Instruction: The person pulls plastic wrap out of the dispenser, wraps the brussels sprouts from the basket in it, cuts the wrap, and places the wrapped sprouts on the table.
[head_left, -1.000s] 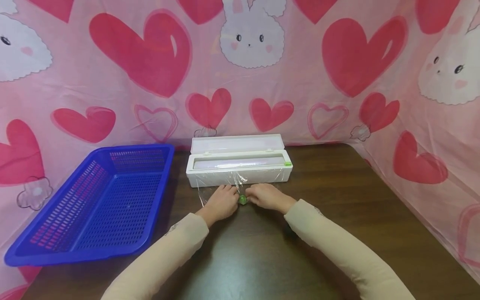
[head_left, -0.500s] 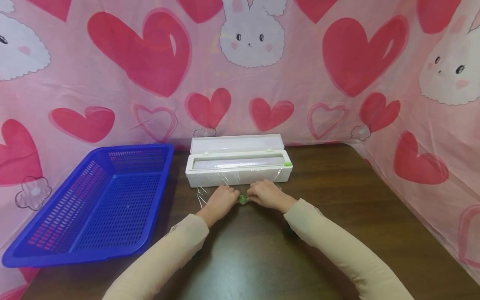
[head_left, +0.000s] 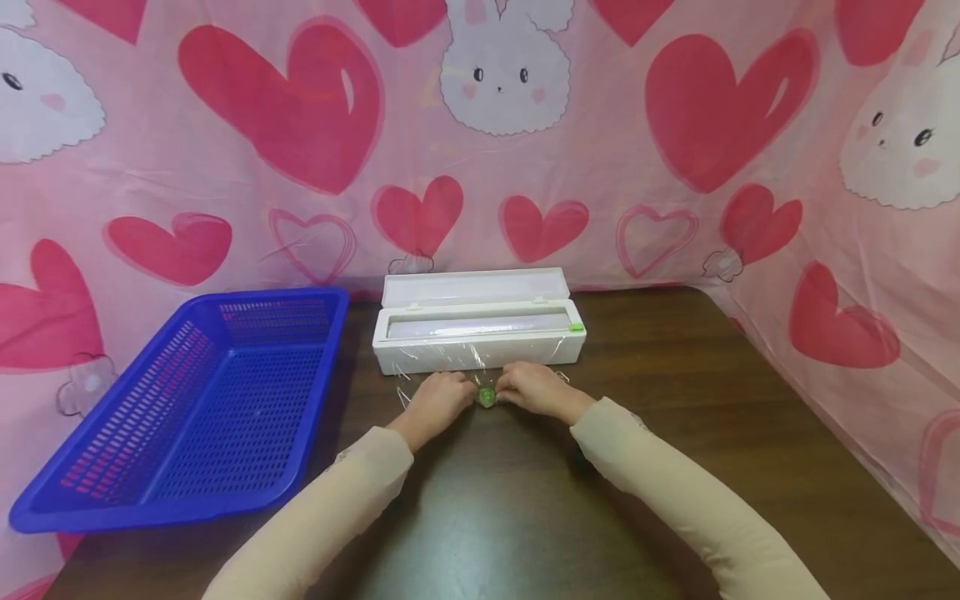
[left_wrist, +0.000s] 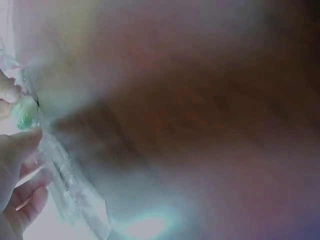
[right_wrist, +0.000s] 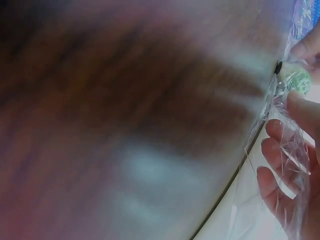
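Note:
A small round green item, a fruit or vegetable by its look, has clear film about it. A dark tip sticks out from it in the right wrist view. My left hand is at its left, pinching the plastic wrap between thumb and fingers. On the other side my right hand pinches the film too, its thumb against the green item and its other fingers bent behind the film. From the hands, the wrap runs back to a white dispenser box with its lid up.
A blue plastic basket with slotted sides stands on the left of the brown wooden table. A green slider sits at the right end of the dispenser. Behind hangs a pink heart-patterned cloth.
Both hands stay beside the green item, with only small shifts of the fingers. The green item has turned or shifted very slightly. The dispenser and basket stay put.

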